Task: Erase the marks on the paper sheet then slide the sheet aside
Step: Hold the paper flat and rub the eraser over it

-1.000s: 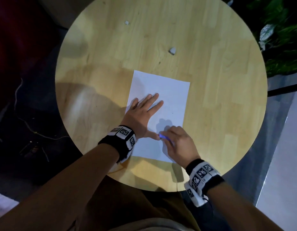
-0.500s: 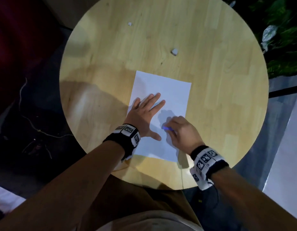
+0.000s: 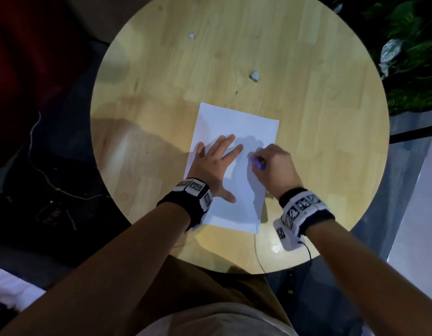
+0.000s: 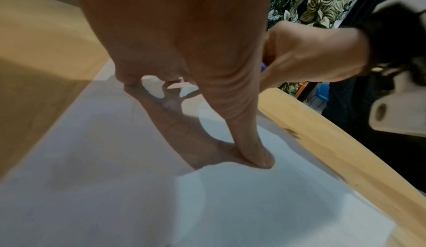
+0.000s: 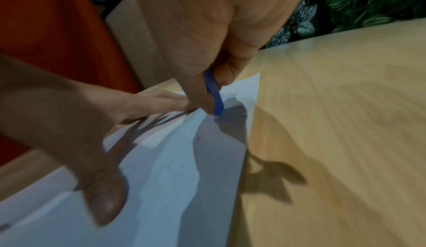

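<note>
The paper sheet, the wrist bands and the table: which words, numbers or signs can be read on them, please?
No readable text in any view.
Wrist bands: black-and-white square code patterns only, no letters or numbers.
Paper sheet: faint pencil loops in the left wrist view, not legible as writing.
Table: bare wood, no label.

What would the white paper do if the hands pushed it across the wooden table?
The thin white paper sheet lies flat on the smooth round wooden table, so it would probably slide easily. The left hand presses it flat while the right hand rubs with a blue eraser, suggesting it shifts or crumples if unheld.
</note>
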Tool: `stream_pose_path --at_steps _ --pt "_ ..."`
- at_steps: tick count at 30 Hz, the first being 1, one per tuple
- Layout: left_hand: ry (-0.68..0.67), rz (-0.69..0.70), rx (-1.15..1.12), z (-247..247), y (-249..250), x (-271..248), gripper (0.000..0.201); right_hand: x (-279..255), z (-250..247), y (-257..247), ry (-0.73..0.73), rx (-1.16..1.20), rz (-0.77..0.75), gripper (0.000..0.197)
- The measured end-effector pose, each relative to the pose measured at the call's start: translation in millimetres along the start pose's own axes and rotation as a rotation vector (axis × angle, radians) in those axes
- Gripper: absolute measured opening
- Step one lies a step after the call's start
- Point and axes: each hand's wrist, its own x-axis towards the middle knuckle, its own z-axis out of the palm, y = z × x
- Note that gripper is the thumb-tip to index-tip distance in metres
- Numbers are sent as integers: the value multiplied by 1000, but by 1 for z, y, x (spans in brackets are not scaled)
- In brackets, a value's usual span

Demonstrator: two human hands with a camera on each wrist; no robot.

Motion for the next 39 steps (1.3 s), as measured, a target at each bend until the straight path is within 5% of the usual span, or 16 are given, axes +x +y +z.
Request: stream_pose_path --at_steps 7,11,16,23,28,34,39 --pt "-5 -51 -16 6 6 9 138 -16 13 -4 12 18 34 11" --pt "17 -54 -35 10 6 8 140 -52 14 -28 -151 33 -67 13" --pt "12 -60 -30 8 6 7 138 18 7 -12 -21 -16 42 8" --pt "10 -60 -31 9 8 8 139 -41 10 -29 -165 12 -20 15" --pt "0 -60 -45 9 4 9 140 26 12 -9 31 -20 45 12" --pt "-22 -110 -8 4 11 15 149 -55 14 -25 -104 7 -36 20" --pt "-44 -123 1 -2 10 19 151 20 7 -2 91 -43 -41 8"
